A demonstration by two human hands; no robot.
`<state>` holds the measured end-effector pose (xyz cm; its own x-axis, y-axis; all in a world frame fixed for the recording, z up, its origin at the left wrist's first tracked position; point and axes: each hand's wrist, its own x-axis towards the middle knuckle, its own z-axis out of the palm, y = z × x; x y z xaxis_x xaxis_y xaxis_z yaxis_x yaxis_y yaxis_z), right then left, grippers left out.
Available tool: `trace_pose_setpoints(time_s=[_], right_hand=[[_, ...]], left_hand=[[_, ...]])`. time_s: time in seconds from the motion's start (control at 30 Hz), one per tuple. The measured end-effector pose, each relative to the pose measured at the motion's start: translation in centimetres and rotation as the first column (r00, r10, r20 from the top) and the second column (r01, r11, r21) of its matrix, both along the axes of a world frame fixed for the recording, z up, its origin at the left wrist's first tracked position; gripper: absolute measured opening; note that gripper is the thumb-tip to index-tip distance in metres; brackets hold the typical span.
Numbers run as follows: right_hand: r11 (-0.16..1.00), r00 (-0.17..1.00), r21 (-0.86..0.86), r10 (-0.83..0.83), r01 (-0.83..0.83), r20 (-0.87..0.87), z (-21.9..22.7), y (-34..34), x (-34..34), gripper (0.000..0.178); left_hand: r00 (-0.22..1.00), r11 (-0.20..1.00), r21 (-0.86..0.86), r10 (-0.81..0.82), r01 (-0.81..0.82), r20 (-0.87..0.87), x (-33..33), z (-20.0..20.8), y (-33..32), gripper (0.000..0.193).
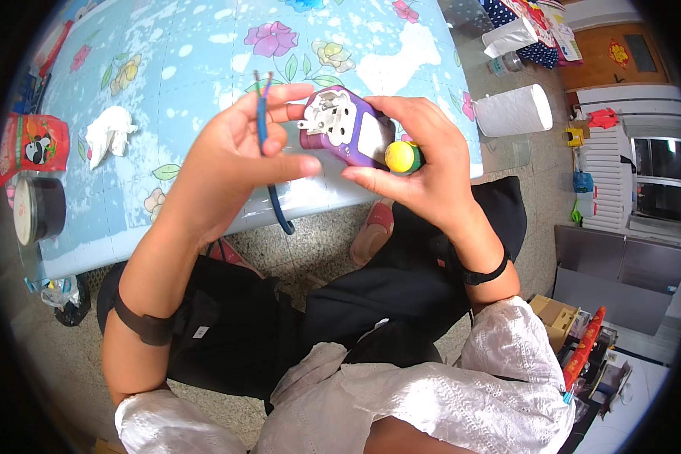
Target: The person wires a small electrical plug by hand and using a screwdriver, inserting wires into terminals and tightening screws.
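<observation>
A dark blue cable (262,119) runs through my left hand (223,155), which is closed around it. Thin bare-ended wires (262,78) stick out of the cable's top, and its other visible end curls down past the table edge. In my right hand (435,155) is a purple and white electrical socket block (352,135), its white face with metal parts turned toward the left hand. The same right hand also keeps a tool with a rounded yellow and green handle (402,157) against its palm; the tool's far end is hidden. My left fingertips are beside the block.
Beneath my hands is a table with a blue flowered cover (204,45). At its left are a crumpled white tissue (110,135), a red packet (38,144) and a dark round tub with a pale lid (41,208). A white roll (514,111) stands beyond the right edge.
</observation>
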<state>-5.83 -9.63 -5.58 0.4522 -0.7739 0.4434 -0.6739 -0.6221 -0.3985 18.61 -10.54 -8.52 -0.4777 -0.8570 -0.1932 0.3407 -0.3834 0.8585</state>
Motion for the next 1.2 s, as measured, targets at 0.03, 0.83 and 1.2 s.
trace_pose_setpoints(time_s=[0.03, 0.83, 1.2], right_hand=[[1.0, 1.0, -0.003, -0.003, 0.003, -0.001, 0.1, 0.2, 0.1, 0.064], [0.924, 0.567, 0.359, -0.227, -0.132, 0.792, 3.5, 0.8, -3.2, 0.045], [0.956, 0.631, 0.276, -0.156, -0.096, 0.76, 3.1, 1.0, -2.9, 0.038]], left_hand=[[0.999, 0.994, -0.101, -0.033, 0.031, -0.015, -0.4, 0.2, 0.2, 0.084], [0.98, 0.992, 0.082, -0.076, 0.093, -0.186, -0.9, -2.2, 0.3, 0.067], [0.98, 0.994, 0.052, -0.085, 0.095, -0.18, -1.0, -2.0, 0.5, 0.071]])
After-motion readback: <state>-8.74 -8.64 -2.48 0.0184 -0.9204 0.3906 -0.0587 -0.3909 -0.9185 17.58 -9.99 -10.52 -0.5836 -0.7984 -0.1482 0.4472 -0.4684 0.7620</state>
